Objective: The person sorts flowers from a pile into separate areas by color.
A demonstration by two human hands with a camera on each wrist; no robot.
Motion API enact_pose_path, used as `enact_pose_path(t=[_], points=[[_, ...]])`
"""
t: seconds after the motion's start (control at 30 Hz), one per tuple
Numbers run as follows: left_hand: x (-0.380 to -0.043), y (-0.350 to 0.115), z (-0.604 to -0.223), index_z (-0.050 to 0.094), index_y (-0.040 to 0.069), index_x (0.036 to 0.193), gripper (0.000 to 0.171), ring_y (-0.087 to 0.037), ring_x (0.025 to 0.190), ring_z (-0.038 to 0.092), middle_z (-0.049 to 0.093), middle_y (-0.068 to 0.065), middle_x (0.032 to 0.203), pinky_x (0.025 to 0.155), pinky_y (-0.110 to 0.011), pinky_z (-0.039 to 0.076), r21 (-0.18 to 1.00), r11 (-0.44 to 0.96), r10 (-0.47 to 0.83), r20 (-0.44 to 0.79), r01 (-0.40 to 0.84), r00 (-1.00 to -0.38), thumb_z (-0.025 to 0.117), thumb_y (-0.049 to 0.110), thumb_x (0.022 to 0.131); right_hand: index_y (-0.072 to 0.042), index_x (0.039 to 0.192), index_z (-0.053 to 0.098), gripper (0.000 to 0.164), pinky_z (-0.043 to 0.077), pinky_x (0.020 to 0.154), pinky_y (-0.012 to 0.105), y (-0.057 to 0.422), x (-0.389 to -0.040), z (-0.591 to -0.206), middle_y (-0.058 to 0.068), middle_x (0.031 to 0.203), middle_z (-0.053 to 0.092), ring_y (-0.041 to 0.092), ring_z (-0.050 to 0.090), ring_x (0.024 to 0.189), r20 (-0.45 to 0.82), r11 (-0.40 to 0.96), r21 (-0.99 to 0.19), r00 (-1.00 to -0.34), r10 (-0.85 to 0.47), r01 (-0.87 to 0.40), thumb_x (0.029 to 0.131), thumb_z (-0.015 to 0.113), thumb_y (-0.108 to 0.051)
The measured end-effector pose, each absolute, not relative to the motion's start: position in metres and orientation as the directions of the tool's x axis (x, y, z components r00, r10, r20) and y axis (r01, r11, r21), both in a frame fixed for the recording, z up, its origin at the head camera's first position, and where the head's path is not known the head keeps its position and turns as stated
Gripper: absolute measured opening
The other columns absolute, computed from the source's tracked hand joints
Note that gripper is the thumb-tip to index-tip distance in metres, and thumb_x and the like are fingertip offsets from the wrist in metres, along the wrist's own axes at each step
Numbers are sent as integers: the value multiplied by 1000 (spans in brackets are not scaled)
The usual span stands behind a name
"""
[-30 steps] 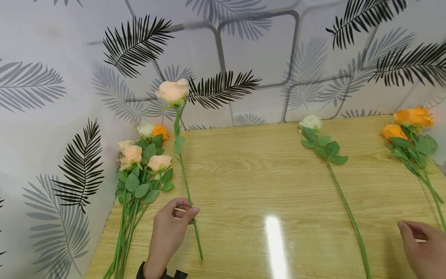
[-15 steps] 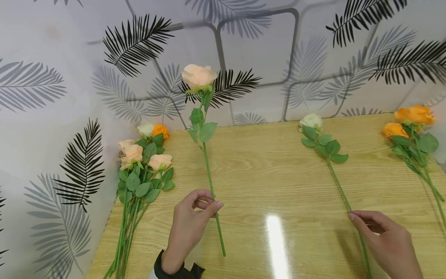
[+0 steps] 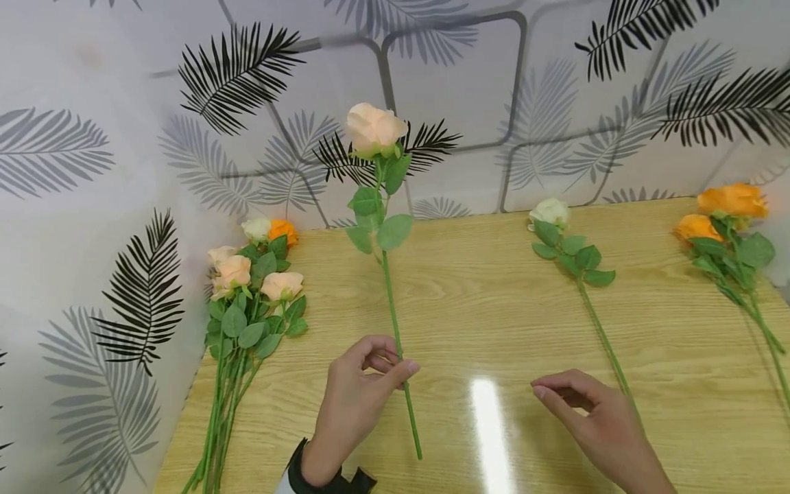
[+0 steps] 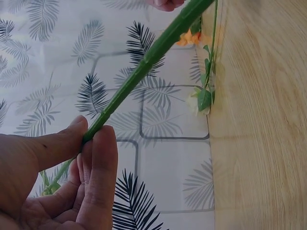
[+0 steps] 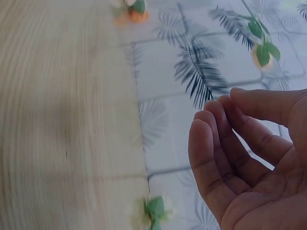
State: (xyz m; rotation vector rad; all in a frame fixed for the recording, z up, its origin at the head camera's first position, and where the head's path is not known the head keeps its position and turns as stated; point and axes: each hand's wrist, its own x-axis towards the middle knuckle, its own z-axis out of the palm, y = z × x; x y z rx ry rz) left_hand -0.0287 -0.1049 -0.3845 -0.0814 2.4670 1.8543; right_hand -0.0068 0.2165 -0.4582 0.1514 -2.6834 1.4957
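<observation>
My left hand [image 3: 364,394] pinches the lower stem of a peach rose [image 3: 375,128] between thumb and fingers. The rose stands nearly upright above the table, its bloom in front of the wall covering. In the left wrist view, the green stem [image 4: 139,72] runs up and right from the fingertips of my left hand [image 4: 72,172]. To the right, my right hand [image 3: 595,422] hovers over the table with loosely curled fingers and nothing in them. It covers the lower stem of a white rose [image 3: 551,214] lying on the table. The right wrist view shows the hand's [image 5: 244,158] thumb near the fingertips.
A bundle of peach, white and orange roses [image 3: 237,274] lies at the table's left edge. Two orange roses [image 3: 731,202] lie at the right. The wooden table [image 3: 469,288] meets a wall covering [image 3: 457,103] with leaf prints at the back.
My left hand has moved right with the peach rose, which has turned and risen a little. My right hand has come left from the table's right side, past the white rose's stem.
</observation>
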Motion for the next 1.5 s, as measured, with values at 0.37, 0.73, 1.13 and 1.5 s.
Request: enact_pose_path(t=[0.37, 0.73, 1.13, 1.5], points=[[-27, -95, -388, 72, -3, 114, 27, -10, 82, 71, 75, -12, 103, 75, -26, 70, 962, 271, 60, -65, -47, -996, 92, 5, 96, -2, 118, 80, 15, 65, 86, 17, 170, -5, -461, 11, 111, 85, -4, 75, 102, 190, 302, -907, -924, -332, -295, 104, 78, 3], [-25, -90, -390, 71, -5, 117, 29, -18, 81, 78, 74, -14, 102, 74, -24, 69, 959, 282, 127, -52, -14, -991, 90, 4, 97, 1, 121, 80, 14, 68, 77, 26, 148, -4, -454, 16, 111, 84, 0, 78, 101, 173, 199, -939, -887, -427, -279, 108, 76, -3], [-26, -81, -394, 70, -4, 113, 28, -17, 77, 79, 76, -14, 99, 74, -21, 66, 952, 304, 158, -37, 13, -987, 90, 6, 97, 3, 121, 80, 15, 69, 80, 27, 142, -1, -456, 19, 112, 84, -1, 76, 101, 141, 140, -966, -899, -414, -217, 109, 75, -4], [-28, -75, -398, 68, -6, 112, 29, -17, 81, 77, 74, -12, 102, 75, -25, 69, 959, 283, 170, -84, -33, -982, 90, 7, 98, 1, 119, 81, 12, 69, 83, 27, 138, 3, -459, 17, 111, 84, -2, 75, 100, 147, 87, -976, -896, -419, -201, 108, 76, -2]])
